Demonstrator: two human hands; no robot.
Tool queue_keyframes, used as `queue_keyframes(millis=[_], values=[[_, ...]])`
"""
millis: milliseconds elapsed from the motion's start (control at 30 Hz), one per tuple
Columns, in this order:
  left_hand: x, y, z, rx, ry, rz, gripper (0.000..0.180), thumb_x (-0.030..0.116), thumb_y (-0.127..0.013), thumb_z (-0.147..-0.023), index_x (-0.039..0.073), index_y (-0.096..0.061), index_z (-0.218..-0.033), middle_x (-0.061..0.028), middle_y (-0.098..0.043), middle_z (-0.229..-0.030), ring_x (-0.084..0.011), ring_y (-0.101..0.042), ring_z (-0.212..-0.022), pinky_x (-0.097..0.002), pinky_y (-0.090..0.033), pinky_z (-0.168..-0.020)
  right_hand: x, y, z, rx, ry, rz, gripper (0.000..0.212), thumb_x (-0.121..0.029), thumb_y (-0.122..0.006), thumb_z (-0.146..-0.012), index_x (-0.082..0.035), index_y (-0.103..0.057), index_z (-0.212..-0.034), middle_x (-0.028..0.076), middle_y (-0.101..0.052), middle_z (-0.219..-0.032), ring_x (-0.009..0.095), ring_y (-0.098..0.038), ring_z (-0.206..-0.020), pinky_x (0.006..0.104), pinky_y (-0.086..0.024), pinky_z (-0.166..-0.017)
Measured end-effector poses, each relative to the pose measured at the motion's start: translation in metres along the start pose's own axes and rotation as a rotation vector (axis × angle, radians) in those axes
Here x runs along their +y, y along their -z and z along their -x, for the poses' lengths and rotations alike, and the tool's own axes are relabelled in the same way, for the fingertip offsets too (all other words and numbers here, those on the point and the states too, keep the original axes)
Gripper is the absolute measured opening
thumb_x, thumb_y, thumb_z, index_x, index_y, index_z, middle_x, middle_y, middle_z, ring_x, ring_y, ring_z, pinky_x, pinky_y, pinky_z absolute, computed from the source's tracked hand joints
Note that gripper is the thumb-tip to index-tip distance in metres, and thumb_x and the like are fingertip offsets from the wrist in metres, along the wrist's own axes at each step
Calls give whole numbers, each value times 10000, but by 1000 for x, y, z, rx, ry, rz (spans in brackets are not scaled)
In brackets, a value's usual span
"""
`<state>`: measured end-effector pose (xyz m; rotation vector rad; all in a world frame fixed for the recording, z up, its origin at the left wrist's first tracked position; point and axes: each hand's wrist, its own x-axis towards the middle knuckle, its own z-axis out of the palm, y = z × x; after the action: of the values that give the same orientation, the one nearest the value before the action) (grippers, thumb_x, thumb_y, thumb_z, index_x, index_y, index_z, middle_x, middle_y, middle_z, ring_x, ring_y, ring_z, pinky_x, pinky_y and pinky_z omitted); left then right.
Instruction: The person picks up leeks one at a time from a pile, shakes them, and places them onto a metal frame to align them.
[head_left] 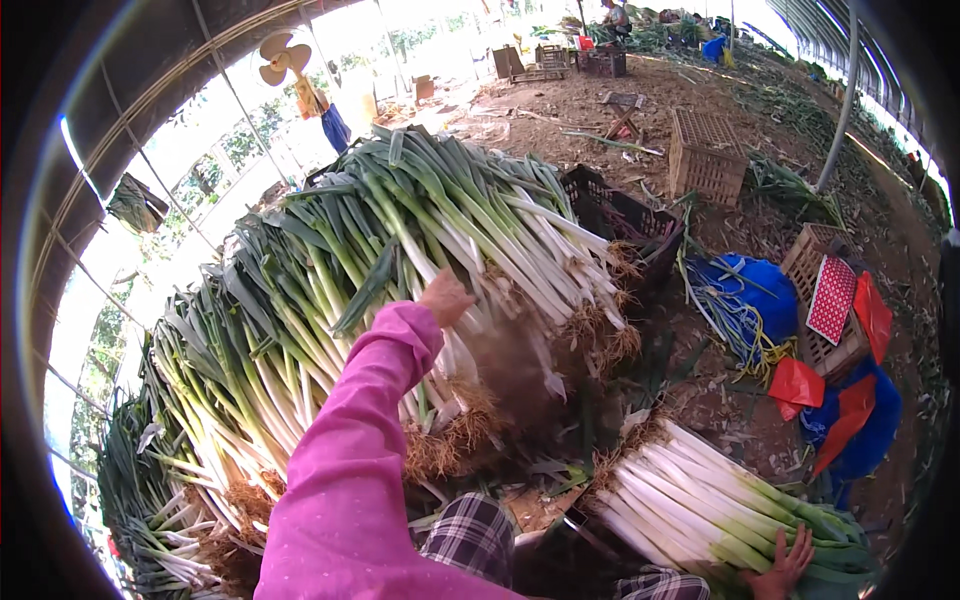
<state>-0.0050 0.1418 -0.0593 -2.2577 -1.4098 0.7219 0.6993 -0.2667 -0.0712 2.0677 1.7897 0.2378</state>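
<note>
A big heap of leeks [300, 330], with green tops and white root ends, fills the middle and left. My left hand [447, 297], in a pink sleeve, reaches into it, its fingers closed round the white stalk of a leek [410, 245]. Soil-coloured blur lies just right of that hand, among hanging roots [450, 440]. At lower right, a smaller stack of leeks [690, 490] lies side by side, roots toward the middle. My right hand [785, 570] rests on its green end with fingers spread.
A dark crate [625, 215] stands behind the heap, with a tan slatted crate [706, 155] farther back. To the right are a blue bag [750, 295], another crate [830, 345] with a red dotted cloth, and red and blue sheets. A metal pole [845, 100] rises beyond.
</note>
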Motion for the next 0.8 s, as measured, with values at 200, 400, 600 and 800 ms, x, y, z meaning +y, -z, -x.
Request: queue_keyframes(millis=[200,400,600,800], values=[[19,54,4,-162,-84,-31,195,202,-658,-823,220,-702,-1012,-22,-636,-998,-174,-575,-1018,-398,-386,-883,19,-57,3,300,-9,-192,1135,-540,-837,-383,-197,-433,-1387,202,-297,-1501,421,-237,-1396,586,-165,-1132],[-51,145,101,584,65,398,176,93,-658,-806,166,-692,-962,-33,-698,-899,-213,-673,-850,-366,-547,-809,10,-41,-1,239,-70,-282,1141,-523,-841,-373,-186,-439,-1386,201,-296,-1503,408,-227,-1408,587,-159,-1140],[-171,335,260,1122,497,1002,364,325,-662,-905,-2,-676,-1064,-69,-702,-885,-117,-643,-784,-294,-518,-698,10,26,-13,-128,-99,-378,1149,-512,-867,-410,-126,-440,-1405,215,-269,-1521,423,-187,-1422,596,-108,-1147],[-182,485,352,1383,-72,1352,298,245,-633,-928,-6,-607,-1088,-107,-669,-939,-185,-642,-787,-336,-534,-688,-115,218,-64,572,475,-811,856,-246,-840,-659,-20,-435,-1379,202,-513,-1357,356,-460,-1282,422,-353,-1061]])
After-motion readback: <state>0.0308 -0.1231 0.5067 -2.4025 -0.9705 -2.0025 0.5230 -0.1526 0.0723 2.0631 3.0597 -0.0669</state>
